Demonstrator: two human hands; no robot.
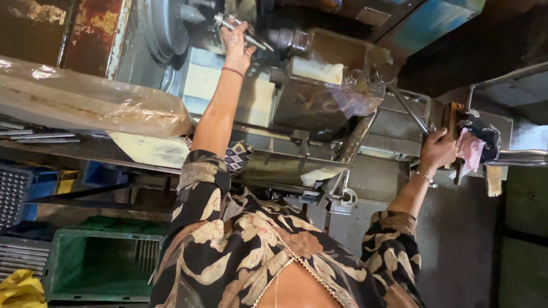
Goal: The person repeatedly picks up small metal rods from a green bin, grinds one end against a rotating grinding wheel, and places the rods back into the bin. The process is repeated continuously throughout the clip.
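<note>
My left hand (237, 44) reaches up to a grey lathe chuck (162, 25) and closes around a shiny metal rod (251, 35) that sticks out beside it. My right hand (436, 149) grips the lower end of a long steel lever (406, 107), which runs up to a round hub (383, 73) on the machine's carriage. A pink cloth (471, 149) hangs just right of that hand. Both forearms are bare, with floral sleeves (217, 228) below them.
A plastic-wrapped bundle (85, 102) lies on a shelf at the left, with thin metal rods (40, 136) under it. A green crate (103, 262) stands on the floor below, blue bins (34, 182) beside it and a yellow cloth (20, 288) in the corner.
</note>
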